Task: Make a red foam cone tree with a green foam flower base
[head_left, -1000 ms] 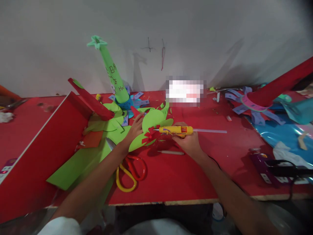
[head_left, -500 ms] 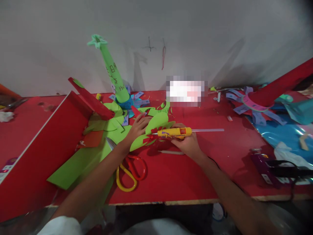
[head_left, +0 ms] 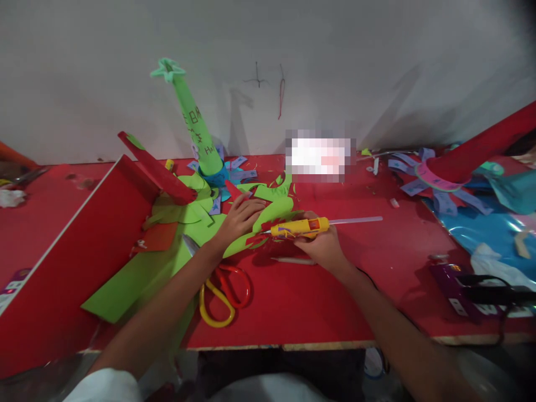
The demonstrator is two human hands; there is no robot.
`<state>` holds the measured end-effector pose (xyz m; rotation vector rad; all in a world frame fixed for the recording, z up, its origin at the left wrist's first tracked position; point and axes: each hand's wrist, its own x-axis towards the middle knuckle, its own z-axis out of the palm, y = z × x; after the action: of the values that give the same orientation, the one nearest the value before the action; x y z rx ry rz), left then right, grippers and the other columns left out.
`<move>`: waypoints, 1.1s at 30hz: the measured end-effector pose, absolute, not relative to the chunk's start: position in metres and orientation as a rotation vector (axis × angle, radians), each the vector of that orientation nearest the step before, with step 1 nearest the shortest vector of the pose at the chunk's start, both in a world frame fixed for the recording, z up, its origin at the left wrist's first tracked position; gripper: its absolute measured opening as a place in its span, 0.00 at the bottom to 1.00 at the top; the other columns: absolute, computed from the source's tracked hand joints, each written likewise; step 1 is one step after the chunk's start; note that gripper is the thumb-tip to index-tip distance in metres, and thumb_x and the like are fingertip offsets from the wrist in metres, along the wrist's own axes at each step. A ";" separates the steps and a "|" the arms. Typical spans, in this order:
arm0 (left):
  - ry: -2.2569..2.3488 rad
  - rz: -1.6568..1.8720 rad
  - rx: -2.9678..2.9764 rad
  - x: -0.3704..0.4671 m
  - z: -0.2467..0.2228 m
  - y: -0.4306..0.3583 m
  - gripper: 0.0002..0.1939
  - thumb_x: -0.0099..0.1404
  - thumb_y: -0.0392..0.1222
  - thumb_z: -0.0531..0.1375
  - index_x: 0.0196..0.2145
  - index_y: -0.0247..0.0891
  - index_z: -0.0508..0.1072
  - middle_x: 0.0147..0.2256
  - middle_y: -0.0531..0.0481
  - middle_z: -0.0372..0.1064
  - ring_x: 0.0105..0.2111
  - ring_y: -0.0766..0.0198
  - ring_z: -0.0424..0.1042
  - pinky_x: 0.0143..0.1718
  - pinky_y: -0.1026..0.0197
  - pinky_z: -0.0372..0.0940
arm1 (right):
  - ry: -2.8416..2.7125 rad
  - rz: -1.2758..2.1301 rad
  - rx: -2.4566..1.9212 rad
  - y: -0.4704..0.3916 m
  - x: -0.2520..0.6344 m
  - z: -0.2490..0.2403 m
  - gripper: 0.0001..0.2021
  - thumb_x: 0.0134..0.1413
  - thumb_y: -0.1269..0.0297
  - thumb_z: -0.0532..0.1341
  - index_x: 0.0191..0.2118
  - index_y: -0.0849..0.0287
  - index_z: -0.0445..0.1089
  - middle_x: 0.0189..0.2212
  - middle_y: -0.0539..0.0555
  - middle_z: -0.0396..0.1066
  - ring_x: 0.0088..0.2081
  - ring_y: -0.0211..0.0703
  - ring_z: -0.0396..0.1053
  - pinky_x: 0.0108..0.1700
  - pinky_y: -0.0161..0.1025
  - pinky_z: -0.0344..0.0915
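Observation:
My right hand (head_left: 321, 243) is wrapped round a yellow glue gun (head_left: 299, 228), with a clear glue stick (head_left: 358, 220) poking out of its back end. The gun's nozzle points left, at the red pieces in the middle of a green leaf-shaped piece (head_left: 278, 209). On the left of that piece lies my left hand (head_left: 240, 216), its fingers on the green leaf and closed on it. A pencil (head_left: 293, 260) lies just below the gun. Scissors (head_left: 226, 296) with red and yellow handles rest near my left forearm, their blades partly on green sheet.
A green cone (head_left: 195, 125) with a star top stands at the back left. Beside it are a red strip (head_left: 157, 167) and a red board (head_left: 84, 245). At right are a red cone (head_left: 481, 151), blue wrapping (head_left: 473, 229) and a purple box (head_left: 448, 285).
My left hand has shifted slightly up and right, and the green leaf under it has tilted lower. The glue gun has barely moved.

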<state>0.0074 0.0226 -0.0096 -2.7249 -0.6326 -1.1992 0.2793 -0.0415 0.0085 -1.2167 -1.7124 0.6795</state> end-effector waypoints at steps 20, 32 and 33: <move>-0.697 -1.245 -2.708 0.012 -0.009 0.022 0.20 0.80 0.51 0.49 0.59 0.42 0.72 0.52 0.39 0.79 0.58 0.53 0.77 0.69 0.37 0.62 | -1.749 0.506 -1.206 -0.040 0.286 0.007 0.11 0.52 0.57 0.68 0.42 0.53 0.74 0.36 0.54 0.83 0.36 0.53 0.82 0.43 0.47 0.79; -0.708 -1.224 -2.759 0.009 -0.011 0.023 0.23 0.80 0.56 0.46 0.58 0.45 0.73 0.51 0.40 0.79 0.58 0.52 0.76 0.68 0.33 0.63 | -1.729 0.616 -1.192 -0.042 0.282 0.004 0.14 0.54 0.54 0.69 0.44 0.53 0.73 0.36 0.55 0.82 0.36 0.52 0.82 0.39 0.46 0.80; -0.714 -1.211 -2.785 0.007 -0.011 0.024 0.24 0.80 0.57 0.46 0.58 0.48 0.74 0.51 0.40 0.79 0.58 0.52 0.76 0.68 0.34 0.64 | -1.726 0.631 -1.186 -0.042 0.281 0.004 0.15 0.54 0.53 0.69 0.44 0.53 0.73 0.37 0.55 0.82 0.37 0.52 0.82 0.39 0.46 0.80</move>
<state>0.0069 0.0240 -0.0108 -2.7852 -0.7144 -1.2113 0.2814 -0.0418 0.0036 -1.1855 -1.7257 0.6310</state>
